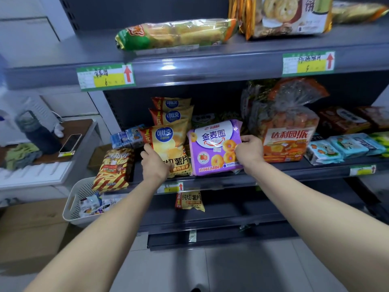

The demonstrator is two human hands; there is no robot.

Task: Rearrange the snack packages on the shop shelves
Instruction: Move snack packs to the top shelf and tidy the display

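You are reaching both arms into the middle shelf (pixel 231 182) of the shop rack. Your left hand (pixel 154 163) is gripping the lower left edge of the front yellow chip bag (pixel 168 142), fingers curled round it; the bag is standing upright at the front of the shelf, with two more chip bags (pixel 171 112) of the same kind lined up behind it. Your right hand (pixel 249 149) is pinching the right edge of the purple ring-biscuit pack (pixel 214 147), which is standing tilted just beside the yellow bag, its bottom edge near the shelf lip. Right of the purple pack, an orange pie bag (pixel 288 135) is sitting upright, touching your right hand's side of the shelf space. Further right, pale blue packets (pixel 336 149) are lying in a row. At the shelf's left end, a red-and-yellow striped pack (pixel 113 169) is leaning over the edge, above a white basket (pixel 72 204) holding small packets. On the top shelf (pixel 189 64), a long cake pack (pixel 174 35) is lying flat beside a big cookie bag (pixel 288 15). A phone (pixel 70 143) is lying on the table (pixel 82 127) at the left.
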